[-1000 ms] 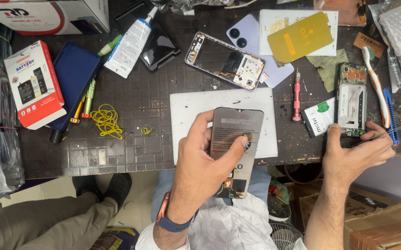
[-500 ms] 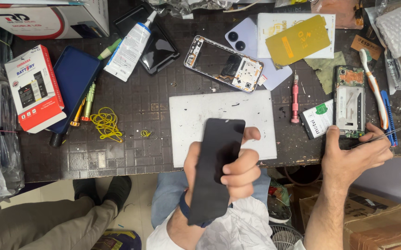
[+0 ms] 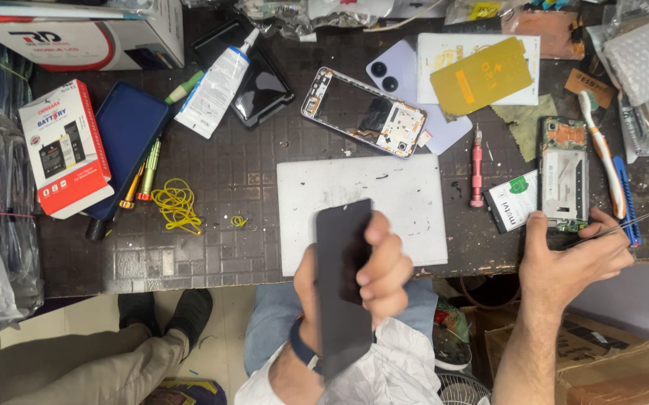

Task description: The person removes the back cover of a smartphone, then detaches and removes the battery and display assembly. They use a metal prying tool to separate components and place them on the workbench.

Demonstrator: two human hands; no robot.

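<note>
My left hand (image 3: 373, 277) grips a black phone screen panel (image 3: 341, 281), glass side up, held over my lap at the front edge of the white work mat (image 3: 407, 199). Fingers wrap its right edge, thumb on the left. My right hand (image 3: 572, 259) rests on the bench's front right edge, pinching thin metal tweezers (image 3: 632, 221) beside an opened phone body (image 3: 564, 184) with exposed boards. A phone battery (image 3: 510, 202) lies just left of that body.
A bare phone frame (image 3: 362, 112), lilac back cover (image 3: 399, 82), yellow film sheet (image 3: 482, 75), red screwdriver (image 3: 477, 169), toothbrush (image 3: 602, 150), glue tube (image 3: 215, 82), dark blue case (image 3: 125, 142), red-white box (image 3: 65, 146) and yellow rubber bands (image 3: 176, 206) cover the bench. Another person's leg and shoe (image 3: 167, 315) are at lower left.
My left hand turned the panel over, from back side up to black glass up, and drew it toward my lap. The right hand stayed in place with the tweezers.
</note>
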